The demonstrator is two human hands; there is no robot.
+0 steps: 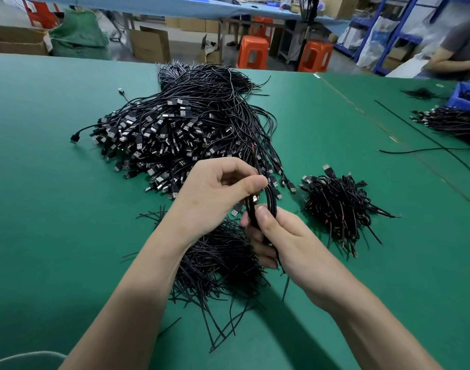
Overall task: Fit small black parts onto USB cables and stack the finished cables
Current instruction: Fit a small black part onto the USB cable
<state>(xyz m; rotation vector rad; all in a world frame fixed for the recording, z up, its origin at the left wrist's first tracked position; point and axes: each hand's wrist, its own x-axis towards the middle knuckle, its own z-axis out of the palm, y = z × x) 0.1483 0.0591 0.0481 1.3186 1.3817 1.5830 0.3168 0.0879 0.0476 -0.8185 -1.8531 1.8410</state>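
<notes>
Green table [55,209]: the work surface; every pile lies on it within arm's reach.
Large heap of USB cables [180,124]: beyond the hands at centre, plugs mostly toward the near left. It is probably the unworked stock.
Pile of thin black strands [217,263]: under both forearms, closest to the person. It may be the parts supply, though I cannot tell.
Small pile of cables [337,206]: right of the hands, apart from the heap; likely the finished stack.
Right hand [284,239]: comes in from lower right, fingers curled round a looped cable bundle [271,202], thumb pressed on top.
Left hand [215,193]: just above the right, thumb and forefinger pinching a cable in the loop, probably to steady it for fitting.
USB plug [255,199]: shows between the hands.
Small black part: too small to make out.
</notes>
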